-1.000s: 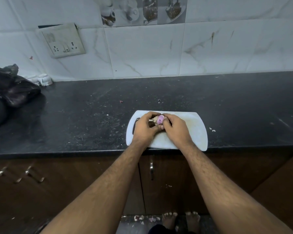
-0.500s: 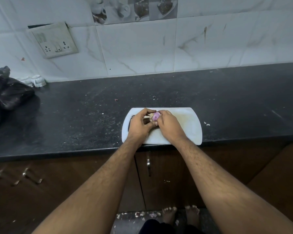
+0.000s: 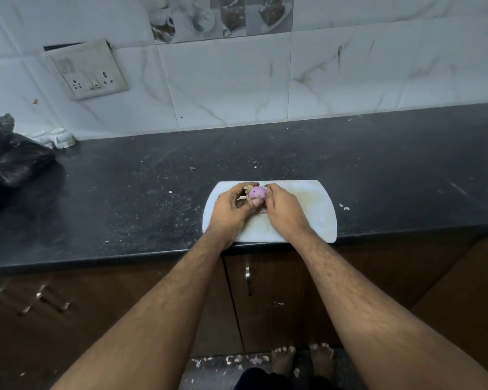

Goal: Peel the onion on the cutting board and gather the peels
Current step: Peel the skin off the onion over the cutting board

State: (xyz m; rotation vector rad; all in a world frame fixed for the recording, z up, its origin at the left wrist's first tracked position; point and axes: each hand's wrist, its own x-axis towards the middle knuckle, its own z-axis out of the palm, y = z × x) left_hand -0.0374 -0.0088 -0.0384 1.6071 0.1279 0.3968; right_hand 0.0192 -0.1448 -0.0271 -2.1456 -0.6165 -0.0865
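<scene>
A small purple onion (image 3: 258, 192) sits between the person's two hands over the far left part of the white cutting board (image 3: 307, 204), which lies at the near edge of the dark table (image 3: 152, 198). The left hand (image 3: 231, 206) curls round the onion from the left, its thumb pressed against the near side of the bulb, so its grip is closed on the onion. The right hand (image 3: 283, 208) meets it from the right, fingertips bent in against the onion's right side and top, a narrow grip pinching at the bulb. A dry brownish peel (image 3: 248, 190) sticks out at the onion's upper left, just beside the left hand's fingers. Whether the onion touches the board cannot be told, as the hands hide its underside.

Two small pale scraps (image 3: 344, 207) lie on the table just beside the board's right edge. At the table's far left sits a crumpled dark bag (image 3: 12, 159), with small white cups (image 3: 59, 137) next to it against the tiled wall. A switch plate (image 3: 89, 70) hangs on the wall above them. Below the table are brown cabinet doors (image 3: 268, 299) with metal handles, and the person's bare feet (image 3: 302, 358) stand on a floor strewn with bits of peel.
</scene>
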